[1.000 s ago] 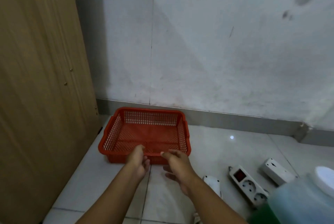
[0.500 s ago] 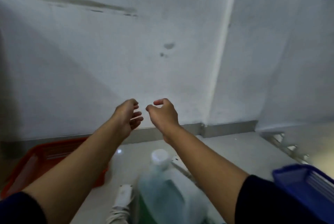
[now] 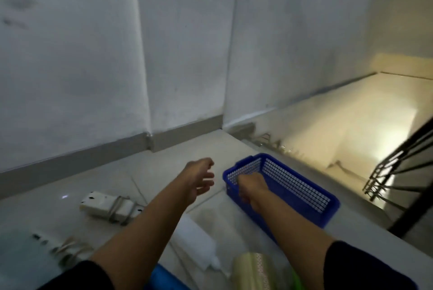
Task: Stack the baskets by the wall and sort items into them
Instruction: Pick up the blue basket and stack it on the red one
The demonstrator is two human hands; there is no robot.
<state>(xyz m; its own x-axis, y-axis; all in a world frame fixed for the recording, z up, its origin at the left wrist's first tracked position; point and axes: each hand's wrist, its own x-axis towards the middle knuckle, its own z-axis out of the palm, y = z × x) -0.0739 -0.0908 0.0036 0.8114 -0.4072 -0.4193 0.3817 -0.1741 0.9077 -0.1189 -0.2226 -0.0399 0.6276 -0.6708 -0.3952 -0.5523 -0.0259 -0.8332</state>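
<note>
A: The blue basket (image 3: 281,186) sits on the floor (image 3: 164,163) right at the stair edge (image 3: 269,147), well clear of the wall (image 3: 70,67). Any sideways shove toward the drop and it goes down the steps.

B: The right hand (image 3: 250,188) reaches into its near end, fingers curled at the rim. The blur hides whether that grip has closed on the rim, so I cannot tell.

A: The left hand (image 3: 199,182), just beside the basket, is spread and holding nothing. A one-handed lift from one end would tip the basket.

B: Also the power strip (image 3: 110,205) with its cord lies left of the basket, easy to snag in carrying toward the wall.
</note>
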